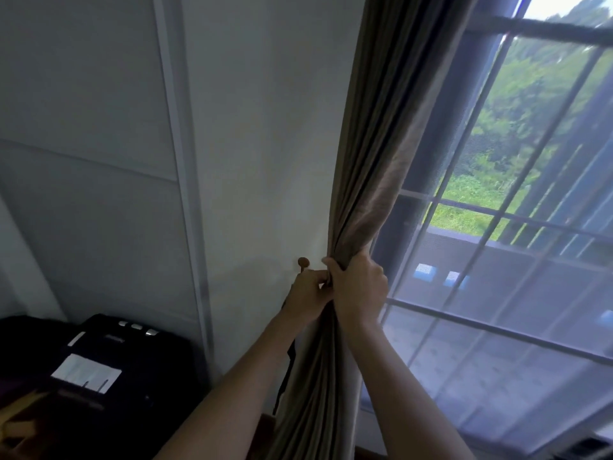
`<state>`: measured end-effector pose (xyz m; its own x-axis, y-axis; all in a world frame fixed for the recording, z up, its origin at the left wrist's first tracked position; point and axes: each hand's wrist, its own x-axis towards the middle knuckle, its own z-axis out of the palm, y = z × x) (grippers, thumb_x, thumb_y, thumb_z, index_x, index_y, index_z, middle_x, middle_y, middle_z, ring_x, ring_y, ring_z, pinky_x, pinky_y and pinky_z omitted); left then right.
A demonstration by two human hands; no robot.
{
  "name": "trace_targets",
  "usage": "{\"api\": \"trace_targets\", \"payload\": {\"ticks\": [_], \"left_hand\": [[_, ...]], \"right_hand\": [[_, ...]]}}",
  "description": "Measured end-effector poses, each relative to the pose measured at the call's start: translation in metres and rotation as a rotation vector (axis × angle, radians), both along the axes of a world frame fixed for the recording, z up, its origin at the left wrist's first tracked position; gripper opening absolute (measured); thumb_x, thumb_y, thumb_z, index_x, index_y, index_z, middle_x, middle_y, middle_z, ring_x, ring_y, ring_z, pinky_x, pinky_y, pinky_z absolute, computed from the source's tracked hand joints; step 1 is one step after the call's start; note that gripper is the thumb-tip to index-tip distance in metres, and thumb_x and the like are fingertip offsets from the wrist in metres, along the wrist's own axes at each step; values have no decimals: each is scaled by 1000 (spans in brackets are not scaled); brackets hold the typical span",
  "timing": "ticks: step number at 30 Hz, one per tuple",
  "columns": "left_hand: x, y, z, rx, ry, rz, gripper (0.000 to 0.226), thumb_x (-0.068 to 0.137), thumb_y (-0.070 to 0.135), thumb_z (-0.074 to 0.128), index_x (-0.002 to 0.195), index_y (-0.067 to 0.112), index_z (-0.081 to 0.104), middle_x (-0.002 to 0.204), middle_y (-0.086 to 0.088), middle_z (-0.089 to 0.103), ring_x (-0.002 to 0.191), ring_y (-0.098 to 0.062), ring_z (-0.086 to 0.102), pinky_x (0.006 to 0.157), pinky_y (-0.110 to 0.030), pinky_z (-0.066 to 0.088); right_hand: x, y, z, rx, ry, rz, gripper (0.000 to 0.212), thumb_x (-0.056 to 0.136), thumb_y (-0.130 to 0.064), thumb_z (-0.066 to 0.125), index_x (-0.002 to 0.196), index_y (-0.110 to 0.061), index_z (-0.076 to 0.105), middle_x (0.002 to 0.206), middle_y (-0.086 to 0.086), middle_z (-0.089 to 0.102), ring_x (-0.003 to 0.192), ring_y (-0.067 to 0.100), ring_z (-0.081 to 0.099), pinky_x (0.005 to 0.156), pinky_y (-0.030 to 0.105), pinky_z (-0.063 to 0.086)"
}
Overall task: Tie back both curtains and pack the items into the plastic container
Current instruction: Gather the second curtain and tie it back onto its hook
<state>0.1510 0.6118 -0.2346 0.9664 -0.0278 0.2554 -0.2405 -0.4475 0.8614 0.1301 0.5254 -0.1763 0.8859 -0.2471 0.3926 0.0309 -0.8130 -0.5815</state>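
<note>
Here the gathered curtain (381, 144) hangs vertically, both hands (360, 287) gripping.

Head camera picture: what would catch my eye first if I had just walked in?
Most striking are the two hands, left hand and right hand, bunching the long brown curtain at centre. Just left of them a small round wooden knob sticks out of the white wall. To the right, the barred window shows bright green trees outside.
</note>
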Motion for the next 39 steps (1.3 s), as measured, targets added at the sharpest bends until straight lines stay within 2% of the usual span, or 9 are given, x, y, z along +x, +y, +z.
{"api": "trace_targets", "payload": {"ticks": [6, 9, 12, 15, 20, 25, 29, 34, 39], "left_hand": [[-1, -3, 7, -7, -87, -36, 25, 89, 6, 60, 64, 5, 62, 53, 6, 56, 50, -2, 46, 51, -14, 33], [-11, 1, 11, -25, -137, -78, 18, 90, 13, 63, 73, 11, 69, 52, 15, 56, 51, 4, 48, 54, -10, 33], [-18, 24, -5, -109, -62, 0, 15, 89, 34, 65, 101, 29, 72, 73, 31, 59, 71, 16, 53, 73, -7, 37], [-14, 62, -38, -153, 31, 163, 22, 92, 36, 60, 110, 28, 70, 103, 25, 64, 90, 20, 55, 81, -1, 38], [16, 92, -90, -26, 179, 297, 29, 95, 25, 57, 119, 12, 68, 120, 2, 67, 108, -4, 56, 89, -13, 37], [85, 68, -134, -3, 343, 261, 39, 96, 19, 55, 133, 9, 56, 133, -8, 58, 121, -22, 55, 96, -22, 39], [117, 52, -156, -16, 364, 303, 33, 91, 25, 63, 117, 5, 60, 117, -13, 64, 106, -29, 62, 86, -30, 46], [106, 62, -175, 39, 447, 209, 17, 93, 26, 59, 101, 11, 57, 104, -11, 66, 96, -29, 63, 72, -29, 44], [57, 85, -148, -74, 471, 89, 31, 93, 34, 60, 80, 6, 63, 75, -7, 67, 68, -22, 65, 55, -20, 43]], "right_hand": [[9, 2, 4, -47, 41, -35, 25, 93, -24, 57, 109, -5, 53, 99, 14, 66, 93, 30, 63, 70, 32, 41], [10, -4, 3, -33, 5, -16, 28, 90, -19, 57, 115, -6, 54, 91, 13, 67, 83, 30, 62, 67, 31, 41], [5, -15, -4, 12, -61, -8, 29, 90, -18, 59, 115, -5, 57, 84, 11, 67, 70, 25, 57, 63, 32, 45], [3, -28, -9, 56, -72, -23, 32, 90, -24, 61, 115, -4, 58, 87, 13, 68, 70, 25, 55, 64, 32, 43], [10, -30, -11, 156, -91, -27, 25, 89, -28, 65, 101, -7, 63, 75, 6, 62, 64, 22, 47, 63, 28, 37], [26, -21, -23, 217, -200, -36, 21, 86, -31, 70, 95, -15, 61, 64, -21, 45, 57, 5, 45, 52, 17, 32], [45, -25, -34, 314, -185, -34, 24, 82, -37, 74, 95, -19, 65, 70, -21, 58, 66, 11, 60, 62, 27, 50], [45, -27, -41, 398, -151, -29, 25, 80, -37, 75, 91, -16, 69, 72, -8, 68, 69, 13, 66, 66, 31, 57], [37, -13, -30, 469, -108, -38, 18, 82, -31, 73, 93, -17, 67, 68, -21, 58, 64, -20, 53, 54, -1, 38]]}}
